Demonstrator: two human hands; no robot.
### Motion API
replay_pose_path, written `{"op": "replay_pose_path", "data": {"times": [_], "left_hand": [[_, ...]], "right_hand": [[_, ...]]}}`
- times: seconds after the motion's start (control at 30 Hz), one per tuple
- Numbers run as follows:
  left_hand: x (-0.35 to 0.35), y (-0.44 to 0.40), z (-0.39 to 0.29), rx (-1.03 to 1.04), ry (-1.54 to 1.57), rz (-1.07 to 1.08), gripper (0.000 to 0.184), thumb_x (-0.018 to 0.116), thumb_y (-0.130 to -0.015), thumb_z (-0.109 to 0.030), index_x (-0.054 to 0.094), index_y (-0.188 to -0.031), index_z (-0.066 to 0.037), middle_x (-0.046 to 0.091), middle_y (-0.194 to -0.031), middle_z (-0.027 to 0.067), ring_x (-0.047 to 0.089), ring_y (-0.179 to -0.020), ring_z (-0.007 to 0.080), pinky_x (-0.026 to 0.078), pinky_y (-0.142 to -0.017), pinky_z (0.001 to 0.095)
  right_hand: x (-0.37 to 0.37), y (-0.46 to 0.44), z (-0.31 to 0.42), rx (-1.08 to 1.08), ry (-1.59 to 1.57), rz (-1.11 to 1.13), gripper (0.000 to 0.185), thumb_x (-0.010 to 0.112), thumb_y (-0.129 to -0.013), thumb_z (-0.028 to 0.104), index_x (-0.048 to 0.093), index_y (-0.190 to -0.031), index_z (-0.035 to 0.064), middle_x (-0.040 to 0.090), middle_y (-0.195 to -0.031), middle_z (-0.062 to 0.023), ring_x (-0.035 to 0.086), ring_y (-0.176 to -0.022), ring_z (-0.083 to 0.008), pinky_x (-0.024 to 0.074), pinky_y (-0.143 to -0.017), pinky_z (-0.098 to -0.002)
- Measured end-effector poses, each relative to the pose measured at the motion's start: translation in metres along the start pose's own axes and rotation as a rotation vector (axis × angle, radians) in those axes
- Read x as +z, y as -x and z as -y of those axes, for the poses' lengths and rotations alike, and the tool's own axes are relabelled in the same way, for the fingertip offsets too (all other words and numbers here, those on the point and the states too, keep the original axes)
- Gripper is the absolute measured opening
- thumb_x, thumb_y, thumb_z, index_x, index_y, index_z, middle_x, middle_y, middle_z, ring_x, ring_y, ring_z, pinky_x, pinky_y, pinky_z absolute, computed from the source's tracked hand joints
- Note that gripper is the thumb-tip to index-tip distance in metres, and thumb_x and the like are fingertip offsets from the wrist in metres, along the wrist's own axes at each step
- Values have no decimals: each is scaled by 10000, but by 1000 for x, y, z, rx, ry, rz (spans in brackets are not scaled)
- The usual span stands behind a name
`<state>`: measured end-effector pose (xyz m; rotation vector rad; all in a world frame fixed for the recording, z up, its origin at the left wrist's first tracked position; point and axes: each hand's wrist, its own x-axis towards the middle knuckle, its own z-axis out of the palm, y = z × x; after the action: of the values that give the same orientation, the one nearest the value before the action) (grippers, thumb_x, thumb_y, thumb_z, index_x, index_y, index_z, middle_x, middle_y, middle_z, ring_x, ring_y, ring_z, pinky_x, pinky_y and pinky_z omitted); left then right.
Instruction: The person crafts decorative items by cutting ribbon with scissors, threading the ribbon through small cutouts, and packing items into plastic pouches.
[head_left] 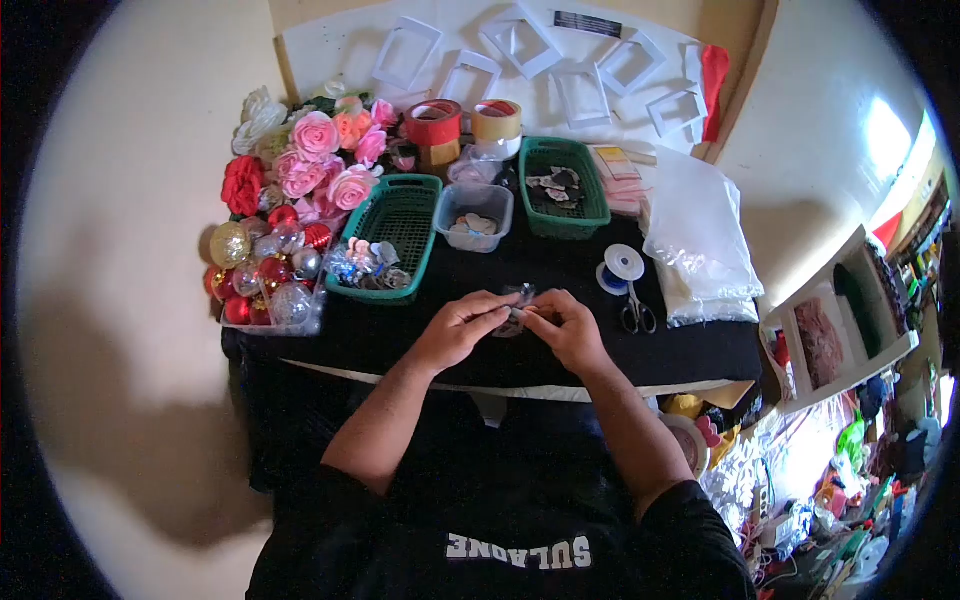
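Both my hands meet over the front middle of the black-covered table. My left hand pinches one side of a small clear, shiny plastic piece. My right hand has its fingers closed on the other side of it. The fingertips almost touch and partly hide the piece, so its exact shape is unclear. Beyond my hands stands a clear plastic tub with small flat pieces. A green basket with small wrapped items is to its left, and another green basket with dark and pale pieces is behind to the right.
Scissors and a wire spool lie right of my hands, near plastic bags. Baubles and artificial flowers fill the left side. Tape rolls and white paper frames are at the back.
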<state>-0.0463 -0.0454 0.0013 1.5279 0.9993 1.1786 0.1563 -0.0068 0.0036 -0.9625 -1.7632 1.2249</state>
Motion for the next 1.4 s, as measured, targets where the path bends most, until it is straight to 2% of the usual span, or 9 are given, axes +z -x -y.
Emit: {"op": "replay_pose_path", "data": {"times": [0.1, 0.17, 0.33, 0.7, 1.03, 1.13, 1.17, 1.23, 1.4], "left_hand": [[-3, -1, 7, 41, -27, 13, 291, 572, -971, -161, 627, -1235, -54, 625, -1061, 53, 609, -971, 117, 489, -808, 249], [3, 1, 3, -48, 212, -3, 327, 580, -968, -158, 585, -1281, -60, 625, -1049, 48, 607, -957, 109, 492, -786, 248], [-3, 0, 4, -69, 59, -38, 191, 653, -933, -223, 619, -1035, -65, 623, -965, 8, 575, -823, 72, 481, -738, 232], [-1, 4, -7, -84, -50, -40, 197, 652, -936, -219, 649, -1005, -34, 635, -859, -1, 568, -770, 65, 474, -689, 230], [-1, 2, 1, -41, 69, -48, 190, 684, -911, -216, 645, -976, -41, 628, -865, -1, 565, -792, 61, 476, -707, 229], [-1, 1, 2, -48, 20, -63, 172, 684, -908, -203, 650, -969, -45, 633, -863, 4, 572, -793, 65, 477, -707, 234], [-4, 1, 3, -85, -9, -19, 140, 672, -906, -176, 654, -978, -58, 642, -926, 10, 596, -871, 97, 484, -785, 267], [0, 3, -3, -67, -57, -56, 123, 659, -920, -168, 658, -965, -54, 639, -846, -1, 578, -780, 70, 468, -710, 231], [-1, 0, 7, -117, 64, -49, 89, 658, -916, -151, 629, -937, -70, 626, -857, -2, 577, -795, 77, 466, -719, 236]], "right_hand": [[-2, 0, 0, -90, 60, 14, 133, 721, -873, 113, 630, -938, 41, 570, -842, -14, 582, -828, -94, 481, -732, -257], [-5, 1, 8, -143, 211, 24, 133, 733, -859, 143, 667, -895, 34, 606, -885, -48, 584, -825, -150, 490, -699, -292], [-2, 1, 6, -222, 183, -3, 111, 753, -836, 148, 680, -840, 65, 615, -823, -23, 547, -808, -164, 446, -703, -320], [-4, 0, 2, -359, 203, 49, 119, 733, -831, 85, 624, -787, 69, 566, -773, -16, 511, -794, -177, 426, -721, -331], [-3, -1, -3, -182, 150, 61, 109, 708, -847, 69, 603, -862, 44, 537, -880, -19, 517, -816, -119, 429, -721, -280], [1, 4, 4, -50, -185, 22, 109, 691, -867, 82, 602, -917, 43, 515, -921, -22, 512, -806, -99, 426, -729, -261], [-1, 2, 6, -107, -93, 43, 114, 682, -877, 105, 611, -943, 45, 526, -880, -21, 515, -832, -116, 431, -746, -271], [-5, 1, 4, -135, 6, 23, 127, 673, -887, 128, 620, -969, 46, 537, -839, -19, 517, -858, -132, 437, -762, -281], [-6, -4, -15, -167, -93, 75, 117, 671, -894, 137, 600, -943, 58, 517, -826, -9, 469, -782, -113, 404, -709, -283]]}}
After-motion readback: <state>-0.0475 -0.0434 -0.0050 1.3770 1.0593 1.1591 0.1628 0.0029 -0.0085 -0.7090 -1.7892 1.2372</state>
